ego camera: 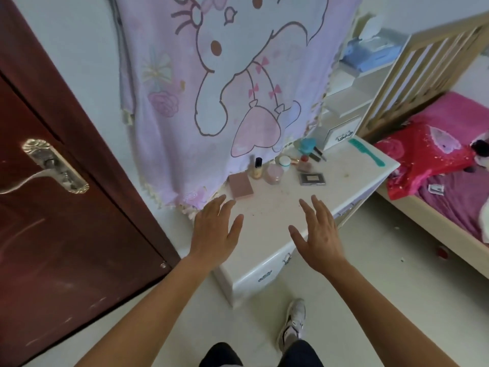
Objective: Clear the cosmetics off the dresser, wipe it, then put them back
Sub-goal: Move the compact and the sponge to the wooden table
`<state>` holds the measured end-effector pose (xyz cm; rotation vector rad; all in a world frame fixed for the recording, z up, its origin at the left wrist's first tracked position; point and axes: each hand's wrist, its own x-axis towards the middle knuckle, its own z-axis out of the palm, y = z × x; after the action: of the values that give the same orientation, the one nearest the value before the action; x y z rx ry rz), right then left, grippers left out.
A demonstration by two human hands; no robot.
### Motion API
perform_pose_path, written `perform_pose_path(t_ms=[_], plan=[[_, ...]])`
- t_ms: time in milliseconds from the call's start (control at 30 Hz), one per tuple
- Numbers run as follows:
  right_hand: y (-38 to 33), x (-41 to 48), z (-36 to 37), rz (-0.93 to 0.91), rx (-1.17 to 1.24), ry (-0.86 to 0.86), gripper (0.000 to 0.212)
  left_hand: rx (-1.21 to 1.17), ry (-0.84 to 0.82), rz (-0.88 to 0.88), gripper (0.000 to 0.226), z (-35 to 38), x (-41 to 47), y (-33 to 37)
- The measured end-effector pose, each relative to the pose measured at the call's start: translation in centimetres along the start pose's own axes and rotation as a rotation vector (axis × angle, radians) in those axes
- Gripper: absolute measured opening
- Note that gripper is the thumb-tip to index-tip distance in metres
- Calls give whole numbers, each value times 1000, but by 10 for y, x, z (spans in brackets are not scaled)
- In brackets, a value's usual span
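Cosmetics (288,165) are clustered at the back of the dresser (341,181), right of frame centre, beyond the empty, spread left hand (215,231) and right hand (318,234); the small glass bottle (257,169) seems fragile, best gripped round its body.

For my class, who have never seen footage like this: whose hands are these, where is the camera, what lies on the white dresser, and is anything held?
One picture, from a camera worn on a person's head, looking down. The left hand and right hand are open, held over the dresser, holding nothing. On top lie a pink box, a small bottle, a pink jar, a square compact, a green comb and a few smaller cosmetics behind them. A cartoon blanket hangs behind.
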<state>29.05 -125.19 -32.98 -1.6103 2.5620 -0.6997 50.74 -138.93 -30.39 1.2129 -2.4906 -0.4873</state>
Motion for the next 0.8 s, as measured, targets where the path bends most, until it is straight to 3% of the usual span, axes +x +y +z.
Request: perform_pose_path(t_ms=[167, 267, 533, 800], plan=[[53, 80, 38, -1, 43, -81, 66, -21, -16, -102, 61, 52, 76, 5], [82, 138, 68, -49, 96, -151, 65, -22, -34, -237, 51, 84, 122, 4], [127, 275, 134, -218, 80, -407, 66, -85, -67, -612, 53, 161, 204, -1], [133, 307, 201, -247, 83, -374, 70, -14, -55, -741, 67, 218, 239, -26]])
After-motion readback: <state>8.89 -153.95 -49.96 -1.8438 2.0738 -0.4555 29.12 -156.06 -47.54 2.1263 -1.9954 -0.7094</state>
